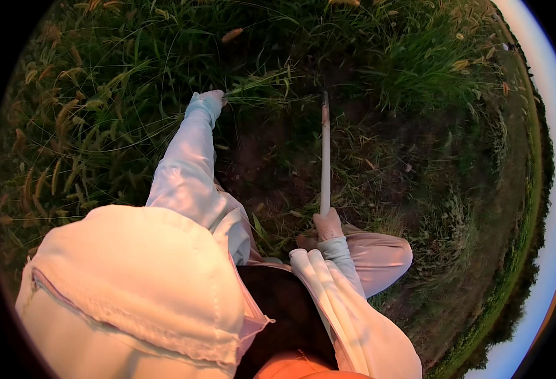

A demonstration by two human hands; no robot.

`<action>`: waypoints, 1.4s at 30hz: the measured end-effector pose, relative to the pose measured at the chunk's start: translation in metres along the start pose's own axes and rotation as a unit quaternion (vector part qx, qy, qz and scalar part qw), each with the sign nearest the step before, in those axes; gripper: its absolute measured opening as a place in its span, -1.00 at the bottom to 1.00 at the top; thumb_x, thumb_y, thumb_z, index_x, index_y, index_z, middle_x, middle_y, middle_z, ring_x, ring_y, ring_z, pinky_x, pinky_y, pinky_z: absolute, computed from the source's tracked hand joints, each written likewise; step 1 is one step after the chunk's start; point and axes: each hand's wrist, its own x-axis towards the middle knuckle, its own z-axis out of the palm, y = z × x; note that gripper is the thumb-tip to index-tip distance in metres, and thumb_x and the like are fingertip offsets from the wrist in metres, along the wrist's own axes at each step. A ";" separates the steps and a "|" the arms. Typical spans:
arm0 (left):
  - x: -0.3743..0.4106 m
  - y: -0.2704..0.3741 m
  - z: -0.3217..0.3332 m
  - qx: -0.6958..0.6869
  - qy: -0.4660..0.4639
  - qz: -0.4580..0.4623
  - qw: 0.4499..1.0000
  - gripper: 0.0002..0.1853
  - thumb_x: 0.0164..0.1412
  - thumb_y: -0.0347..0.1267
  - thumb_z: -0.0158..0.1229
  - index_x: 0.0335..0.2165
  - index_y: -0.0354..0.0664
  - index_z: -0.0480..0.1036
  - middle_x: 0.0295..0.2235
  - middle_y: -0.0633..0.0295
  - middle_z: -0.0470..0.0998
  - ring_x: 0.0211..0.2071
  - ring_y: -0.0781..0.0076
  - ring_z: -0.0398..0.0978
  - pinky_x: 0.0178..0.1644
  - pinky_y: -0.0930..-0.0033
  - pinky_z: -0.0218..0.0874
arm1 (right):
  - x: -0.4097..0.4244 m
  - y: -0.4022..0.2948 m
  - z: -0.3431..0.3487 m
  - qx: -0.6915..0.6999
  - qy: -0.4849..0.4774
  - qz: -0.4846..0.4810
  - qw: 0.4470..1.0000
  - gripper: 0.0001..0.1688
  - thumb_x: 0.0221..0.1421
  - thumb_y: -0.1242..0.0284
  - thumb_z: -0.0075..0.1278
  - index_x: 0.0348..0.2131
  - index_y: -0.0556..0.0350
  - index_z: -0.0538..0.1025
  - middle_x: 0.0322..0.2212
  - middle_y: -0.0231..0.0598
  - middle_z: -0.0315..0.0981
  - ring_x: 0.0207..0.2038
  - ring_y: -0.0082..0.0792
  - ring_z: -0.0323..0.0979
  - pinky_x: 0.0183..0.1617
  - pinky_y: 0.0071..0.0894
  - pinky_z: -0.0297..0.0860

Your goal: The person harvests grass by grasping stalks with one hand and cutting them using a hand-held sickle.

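Note:
My left hand (215, 98) is closed around a bunch of cut or bent green grass stems (264, 90), which stick out to the right. Its pale sleeve reaches forward from my body. My right hand (329, 224) grips the lower end of a long, pale tool handle (326, 161) near my folded knee (382, 260). The handle points away from me, and its dark, worn far end (325, 99) lies close to the tips of the grass bunch. I cannot make out a blade in the shadow there.
Tall foxtail grass (64, 123) with seed heads stands thick on the left and ahead. A dense green clump (429, 61) grows at front right. Bare dark soil (264, 151) with loose cuttings (349, 184) lies between my hands. Flattened vegetation (444, 237) stretches right towards a tree line.

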 end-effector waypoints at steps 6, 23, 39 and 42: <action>-0.035 0.035 -0.029 0.033 -0.067 0.035 0.997 -0.72 0.26 -0.28 0.00 -0.08 -0.02 0.47 -0.11 0.17 0.57 -0.10 0.11 0.52 0.05 0.26 0.31 | -0.053 0.025 -0.025 0.226 0.002 0.122 0.966 -0.76 0.01 0.47 0.04 -0.35 0.31 0.38 -0.68 -0.23 0.35 -0.75 -0.41 0.30 -0.66 -0.39 0.26; -0.093 0.009 -0.036 0.036 -0.017 -0.018 0.999 -0.70 0.17 -0.38 -0.05 -0.15 0.05 0.51 -0.10 0.18 0.56 -0.08 0.06 0.52 0.02 0.17 0.36 | 0.032 -0.135 0.032 0.107 -0.127 -0.095 0.981 -0.61 0.03 0.39 0.02 -0.24 0.34 0.29 -0.54 -0.06 0.36 -0.61 -0.25 0.40 -0.56 -0.22 0.34; -0.105 -0.007 -0.045 0.029 0.011 0.013 0.999 -0.82 0.25 -0.24 0.04 -0.23 -0.04 0.45 -0.27 0.12 0.58 -0.18 0.01 0.52 -0.11 0.07 0.34 | -0.055 0.004 -0.023 0.111 -0.123 -0.012 0.986 -0.74 0.00 0.46 0.01 -0.32 0.27 0.33 -0.64 -0.21 0.36 -0.72 -0.44 0.33 -0.69 -0.39 0.25; -0.102 -0.013 -0.040 0.032 0.027 0.011 0.999 -0.84 0.24 -0.26 0.07 -0.25 -0.05 0.45 -0.28 0.11 0.58 -0.19 0.02 0.52 -0.13 0.11 0.34 | -0.063 -0.001 -0.018 0.179 -0.090 -0.020 0.980 -0.74 0.02 0.46 0.01 -0.30 0.24 0.32 -0.65 -0.27 0.32 -0.74 -0.47 0.27 -0.70 -0.43 0.22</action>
